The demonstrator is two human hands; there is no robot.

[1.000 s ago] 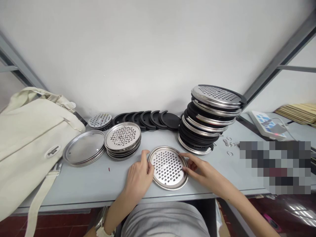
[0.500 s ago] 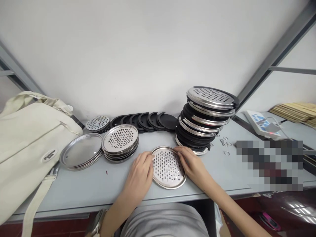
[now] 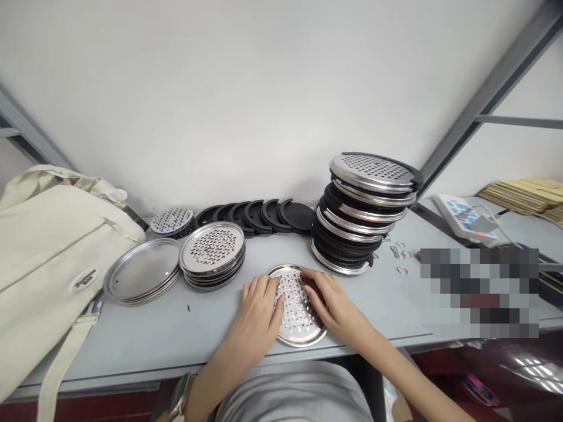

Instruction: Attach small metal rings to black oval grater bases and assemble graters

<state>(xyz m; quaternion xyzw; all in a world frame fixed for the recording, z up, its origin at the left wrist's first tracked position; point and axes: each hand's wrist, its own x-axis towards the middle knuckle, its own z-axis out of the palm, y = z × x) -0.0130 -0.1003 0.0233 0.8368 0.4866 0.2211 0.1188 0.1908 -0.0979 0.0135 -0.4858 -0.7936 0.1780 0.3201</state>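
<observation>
A round metal grater plate (image 3: 295,305) with rows of raised teeth lies on the table in front of me. My left hand (image 3: 258,308) is closed on its left rim, thumb over the toothed face. On the opposite side, my right hand (image 3: 331,300) grips the upper right rim, its thumb also over the face. Left of my hands is a stack of similar grater plates (image 3: 213,249), beside a stack of plain metal discs (image 3: 145,272). Behind my right hand rises a tall, leaning stack of grater plates and black round parts (image 3: 365,217).
Black round parts (image 3: 268,217) overlap in a row along the wall, near a small perforated disc (image 3: 171,220). A cream bag (image 3: 57,246) occupies the left side. Small metal rings (image 3: 401,271) lie to the right, before a white box (image 3: 464,220) with a cable.
The grater plate has shifted slightly toward me. Both hands have moved inward over it, and their thumbs now show on its toothed face.
</observation>
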